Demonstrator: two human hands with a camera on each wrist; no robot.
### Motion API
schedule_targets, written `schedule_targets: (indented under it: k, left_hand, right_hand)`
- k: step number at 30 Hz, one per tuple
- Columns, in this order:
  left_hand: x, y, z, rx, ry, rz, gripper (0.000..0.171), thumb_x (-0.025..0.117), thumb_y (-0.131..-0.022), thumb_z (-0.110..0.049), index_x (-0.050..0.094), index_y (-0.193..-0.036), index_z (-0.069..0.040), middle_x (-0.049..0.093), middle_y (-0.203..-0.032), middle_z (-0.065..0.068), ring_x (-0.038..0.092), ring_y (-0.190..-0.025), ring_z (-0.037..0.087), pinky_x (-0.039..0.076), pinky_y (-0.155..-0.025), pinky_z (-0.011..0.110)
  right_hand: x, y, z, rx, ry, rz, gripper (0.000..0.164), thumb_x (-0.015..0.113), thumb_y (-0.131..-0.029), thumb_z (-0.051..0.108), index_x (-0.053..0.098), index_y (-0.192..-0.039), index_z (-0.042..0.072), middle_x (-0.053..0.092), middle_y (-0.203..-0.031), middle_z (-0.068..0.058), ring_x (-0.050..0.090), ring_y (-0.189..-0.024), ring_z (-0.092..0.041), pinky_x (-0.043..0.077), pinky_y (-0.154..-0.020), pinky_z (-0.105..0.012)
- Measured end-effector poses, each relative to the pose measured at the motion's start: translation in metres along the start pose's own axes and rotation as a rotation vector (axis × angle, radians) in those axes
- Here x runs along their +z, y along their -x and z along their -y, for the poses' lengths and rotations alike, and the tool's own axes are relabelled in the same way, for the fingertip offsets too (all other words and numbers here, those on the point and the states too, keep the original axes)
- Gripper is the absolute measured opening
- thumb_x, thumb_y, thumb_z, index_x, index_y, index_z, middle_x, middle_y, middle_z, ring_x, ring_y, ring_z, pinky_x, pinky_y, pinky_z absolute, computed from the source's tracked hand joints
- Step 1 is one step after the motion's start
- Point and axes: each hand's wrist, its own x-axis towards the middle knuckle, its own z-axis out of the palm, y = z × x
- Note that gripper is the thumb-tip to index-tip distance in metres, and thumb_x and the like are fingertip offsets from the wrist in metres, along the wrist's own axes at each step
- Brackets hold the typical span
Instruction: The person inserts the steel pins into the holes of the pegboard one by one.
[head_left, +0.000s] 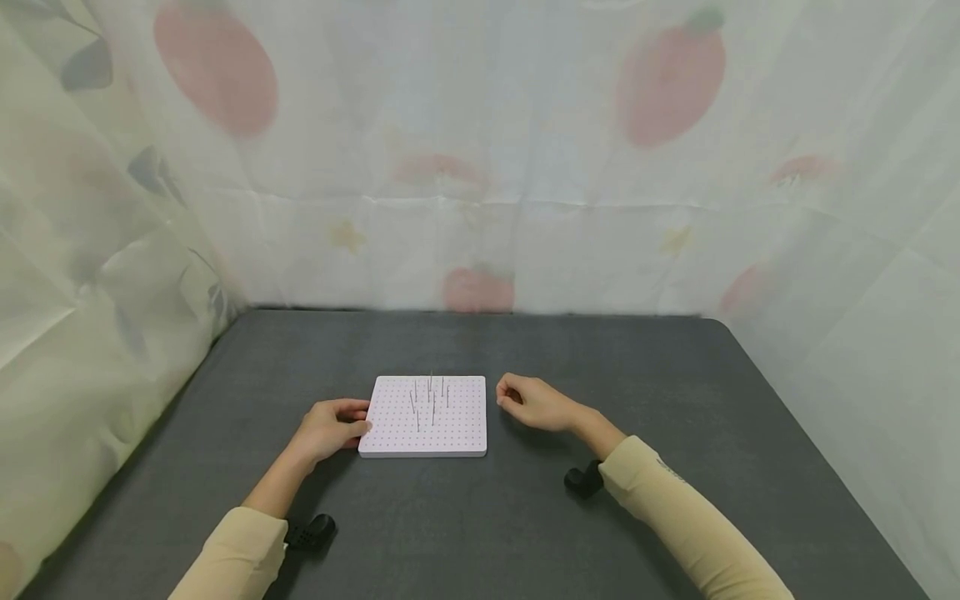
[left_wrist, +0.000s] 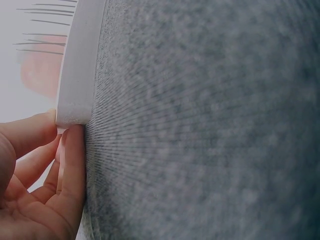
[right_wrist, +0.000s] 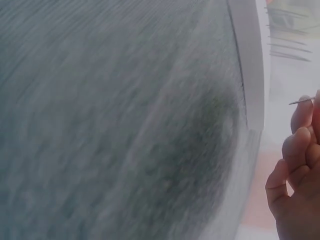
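A flat white perforated board (head_left: 465, 433) lies on the dark table, with several thin metal needles (head_left: 432, 410) standing in its middle and back holes, some leaning. My left hand (head_left: 327, 427) holds the board by its left edge, thumb at the top rim and fingers against the side near the cloth. Off the board's right edge, my right hand (head_left: 537, 403) is raised above the table with its fingers curled. Thumb and index finger pinch a needle (right_wrist: 300, 101) in the right wrist view, its pointed end sticking out past the fingertips.
The grey table (head_left: 480, 533) has a cloth-like surface. White curtains (head_left: 480, 108) with fruit prints hang behind it and at both sides. A black device is strapped at each wrist, below the beige sleeves (head_left: 675, 508).
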Motion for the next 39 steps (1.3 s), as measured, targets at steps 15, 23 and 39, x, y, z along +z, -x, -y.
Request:
schedule_targets:
  k: [15,23,39]
  left_hand:
    - [-0.001,0.002,-0.002,0.0,0.012,0.013,0.042,0.064,-0.084,-0.005,0.053,-0.123,0.005,0.059,-0.106,0.017,0.061,-0.083,0.015,0.056,-0.068,0.031]
    - [-0.001,0.002,-0.003,-0.002,0.009,0.01,0.042,0.064,-0.084,-0.004,0.054,-0.123,0.005,0.059,-0.106,0.017,0.062,-0.081,0.016,0.056,-0.068,0.031]
    - [-0.001,0.0,-0.001,0.008,0.004,0.007,0.042,0.065,-0.083,-0.005,0.054,-0.123,0.004,0.059,-0.106,0.017,0.062,-0.082,0.016,0.056,-0.068,0.031]
  right_hand:
    - [0.013,-0.012,0.021,-0.042,-0.105,-0.113,0.003,0.05,-0.094,0.014,0.049,-0.092,0.013,0.048,-0.076,0.002,0.043,-0.063,-0.008,0.036,-0.052,-0.02]
    - [0.023,-0.02,0.03,-0.016,-0.1,-0.133,0.006,0.053,-0.09,0.012,0.048,-0.091,0.016,0.047,-0.077,0.003,0.044,-0.067,-0.008,0.035,-0.054,-0.019]
    - [0.04,-0.032,0.04,-0.015,-0.007,-0.276,0.006,0.057,-0.086,0.012,0.052,-0.087,0.015,0.053,-0.074,0.005,0.05,-0.068,-0.009,0.039,-0.056,-0.018]
